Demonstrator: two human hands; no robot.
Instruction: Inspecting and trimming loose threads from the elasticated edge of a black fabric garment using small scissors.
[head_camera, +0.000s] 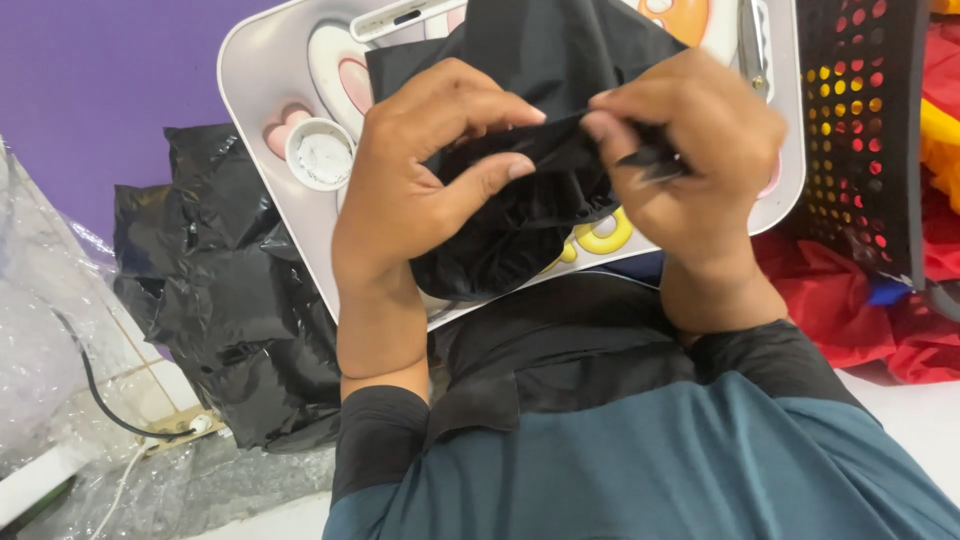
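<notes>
Both my hands hold a piece of black fabric (530, 200) over a small white tray table (260, 70) with cartoon pictures on it. My left hand (420, 170) pinches a bunched edge of the fabric between thumb and fingers. My right hand (690, 150) grips the same edge from the right, fingers curled over it. The rest of the fabric drapes up over the tray and down toward my lap. A small round white cup holder (320, 155) sits in the tray at the left of my left hand.
A heap of black plastic bags (220, 290) lies at the left. Clear plastic wrap (40, 350) and a cable (110, 410) are further left. A black perforated basket (860, 120) stands at the right over red cloth (860, 310). The wall behind is purple.
</notes>
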